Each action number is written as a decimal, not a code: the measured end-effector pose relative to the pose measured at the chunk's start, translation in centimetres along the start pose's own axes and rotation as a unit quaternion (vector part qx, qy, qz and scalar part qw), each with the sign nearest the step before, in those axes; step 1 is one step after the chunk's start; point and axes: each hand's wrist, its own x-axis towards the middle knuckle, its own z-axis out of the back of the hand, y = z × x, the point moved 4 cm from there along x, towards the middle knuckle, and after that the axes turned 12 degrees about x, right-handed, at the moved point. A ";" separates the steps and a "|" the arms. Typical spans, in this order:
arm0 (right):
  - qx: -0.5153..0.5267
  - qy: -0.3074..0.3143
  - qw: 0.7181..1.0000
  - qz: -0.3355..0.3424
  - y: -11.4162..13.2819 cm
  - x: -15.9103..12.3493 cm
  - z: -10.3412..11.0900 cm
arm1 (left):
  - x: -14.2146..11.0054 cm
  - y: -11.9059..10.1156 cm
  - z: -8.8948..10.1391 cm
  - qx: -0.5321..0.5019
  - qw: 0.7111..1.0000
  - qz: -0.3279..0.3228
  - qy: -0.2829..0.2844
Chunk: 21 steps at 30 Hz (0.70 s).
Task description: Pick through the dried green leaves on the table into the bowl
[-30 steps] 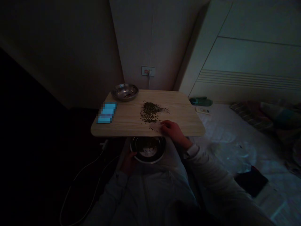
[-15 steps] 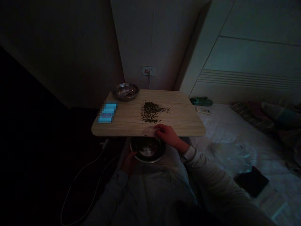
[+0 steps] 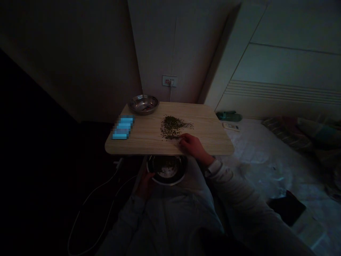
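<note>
A loose heap of small green beans [image 3: 172, 124] lies spread on a light wooden tabletop [image 3: 144, 144]. At the near side of the heap, my right hand [image 3: 193, 145] is closed on a thin, see-through piece [image 3: 176, 139], whose kind is too dim to tell. My left hand [image 3: 146, 184] grips the left rim of a metal bowl [image 3: 170, 183] in my lap, just below the table's front edge. Some beans show inside that bowl, and the tabletop hides its far rim.
A second metal bowl [image 3: 144, 105] with something small in it stands at the table's back left, behind a blurred phone [image 3: 123, 128]. To the right is a bed [image 3: 253, 142] with a remote [image 3: 231, 126] and a green bottle [image 3: 229, 116]. A white cable [image 3: 80, 209] loops on the left.
My right hand has moved away from the front edge to the near side of the beans, carrying the see-through piece. My left hand still holds the bowl.
</note>
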 end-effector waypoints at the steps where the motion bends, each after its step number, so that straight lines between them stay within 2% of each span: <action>1: -0.005 0.000 1.000 0.000 0.1 0.2 -0.2 | 0.0 0.0 0.1 0.000 1.000 -0.001 0.001; 10: -0.014 0.022 1.000 0.009 1.0 1.4 -1.7 | 0.2 0.5 2.7 0.000 0.999 -0.021 -0.046; 16: -0.012 0.019 1.000 0.022 1.2 1.5 -2.1 | 0.2 0.3 2.9 -0.018 0.998 -0.035 -0.049; 21: 0.004 0.022 0.999 0.024 1.1 0.9 -1.8 | 0.2 0.3 3.0 -0.029 0.997 -0.019 -0.065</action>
